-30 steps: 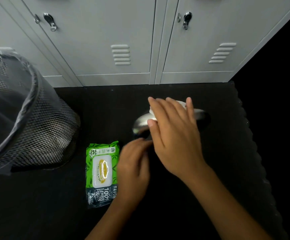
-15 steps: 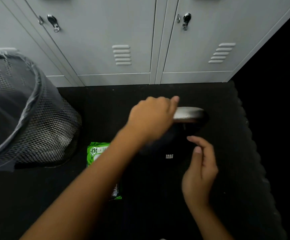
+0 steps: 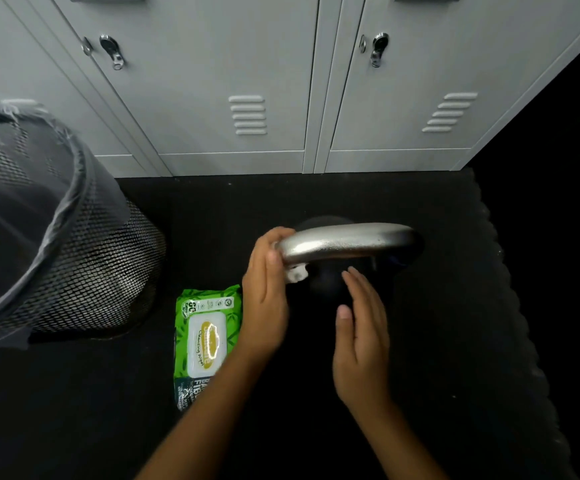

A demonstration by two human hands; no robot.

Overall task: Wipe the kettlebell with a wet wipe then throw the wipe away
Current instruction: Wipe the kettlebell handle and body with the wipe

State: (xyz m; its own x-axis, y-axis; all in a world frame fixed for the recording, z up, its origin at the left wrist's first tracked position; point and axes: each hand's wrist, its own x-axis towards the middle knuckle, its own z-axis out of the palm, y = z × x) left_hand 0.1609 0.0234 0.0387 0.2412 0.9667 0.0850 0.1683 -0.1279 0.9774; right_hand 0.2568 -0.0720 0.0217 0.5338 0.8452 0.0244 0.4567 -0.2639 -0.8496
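A black kettlebell with a shiny silver handle (image 3: pixel 347 240) stands on the dark floor mat, its body mostly lost in shadow. My left hand (image 3: pixel 267 292) presses a small white wet wipe (image 3: pixel 296 274) against the left end of the handle, fingers wrapped round it. My right hand (image 3: pixel 361 327) hovers flat and open just below the handle, over the kettlebell's dark body, holding nothing. A green pack of wet wipes (image 3: pixel 205 337) lies on the mat to the left of my left forearm.
A black mesh waste bin (image 3: pixel 84 258) lined with a dark bag stands at the left. Grey metal lockers (image 3: pixel 247 81) form a wall behind the mat. The mat's scalloped edge (image 3: pixel 510 306) runs down the right side.
My left hand has slid from on top of the handle to its left end, with the wipe now showing under it. My right hand has moved up closer to the handle.
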